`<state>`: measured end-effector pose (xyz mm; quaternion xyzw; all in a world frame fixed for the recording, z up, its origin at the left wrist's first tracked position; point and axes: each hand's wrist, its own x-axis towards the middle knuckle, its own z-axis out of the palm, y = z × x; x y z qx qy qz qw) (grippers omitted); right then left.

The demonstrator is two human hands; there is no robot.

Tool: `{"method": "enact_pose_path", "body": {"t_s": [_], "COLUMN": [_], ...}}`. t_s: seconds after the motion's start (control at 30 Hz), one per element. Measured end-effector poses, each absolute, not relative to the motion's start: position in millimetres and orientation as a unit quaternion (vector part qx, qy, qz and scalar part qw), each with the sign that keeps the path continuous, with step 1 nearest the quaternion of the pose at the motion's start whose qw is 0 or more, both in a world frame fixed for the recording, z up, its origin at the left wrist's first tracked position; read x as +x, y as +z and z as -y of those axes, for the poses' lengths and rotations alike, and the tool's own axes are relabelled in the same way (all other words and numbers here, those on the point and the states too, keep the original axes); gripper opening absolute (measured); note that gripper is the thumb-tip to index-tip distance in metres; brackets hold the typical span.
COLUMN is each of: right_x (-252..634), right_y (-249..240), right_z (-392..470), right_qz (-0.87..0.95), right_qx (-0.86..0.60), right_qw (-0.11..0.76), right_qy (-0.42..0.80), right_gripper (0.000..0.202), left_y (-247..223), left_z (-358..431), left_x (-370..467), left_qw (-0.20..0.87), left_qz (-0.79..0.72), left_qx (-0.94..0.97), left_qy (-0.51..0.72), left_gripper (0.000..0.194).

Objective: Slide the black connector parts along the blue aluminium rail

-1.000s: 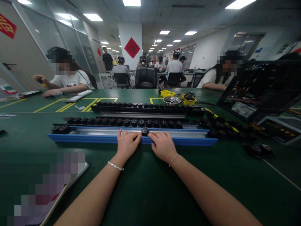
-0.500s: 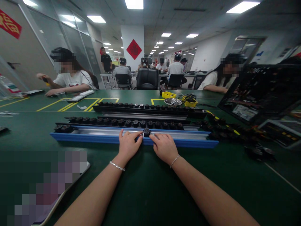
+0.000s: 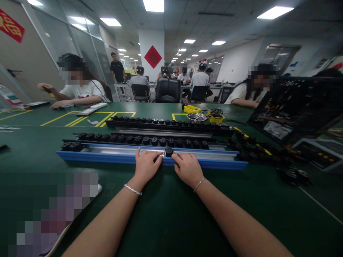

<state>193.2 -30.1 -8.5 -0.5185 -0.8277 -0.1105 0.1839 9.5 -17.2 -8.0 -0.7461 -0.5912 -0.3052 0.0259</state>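
A small black socket module (image 3: 169, 151) sits in the silver channel of a long rail with blue edges (image 3: 107, 157). My left hand (image 3: 147, 164) rests over the rail's front edge, fingers apart, with its index fingertip just left of the module. Over the same edge, on the right, lies my right hand (image 3: 189, 167), fingers spread; its index fingertip is at or close to the module's right side. Whether that fingertip touches cannot be made out. Two more black modules (image 3: 71, 146) sit at the rail's left end.
Behind are black rails lined with modules (image 3: 138, 139). Loose modules (image 3: 254, 151) lie to the right, by a dark open case (image 3: 300, 107). Farther back stand a metal dish (image 3: 197, 116) and yellow trays (image 3: 192, 109). People sit across the green table (image 3: 166, 214).
The socket module has shifted slightly right along the channel, leaving a small gap from my left fingertips. My right hand has edged right; my left hand stays nearly in place.
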Motion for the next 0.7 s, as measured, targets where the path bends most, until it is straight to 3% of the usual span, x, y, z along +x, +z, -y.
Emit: {"method": "enact_pose_path", "body": {"t_s": [0.7], "right_x": [204.6], "right_y": [-10.3], "right_z": [32.5], "right_qz": [0.817], "right_qx": [-0.529], "right_qw": [0.192], "right_qy": [-0.128], "right_gripper": [0.033], "left_y": [-8.6], "left_z": [16.3], "left_x": [7.7], "left_qw": [0.019], "left_qz": [0.589], "left_qx": [-0.751], "left_qy": [-0.298], "left_gripper": [0.028]}}
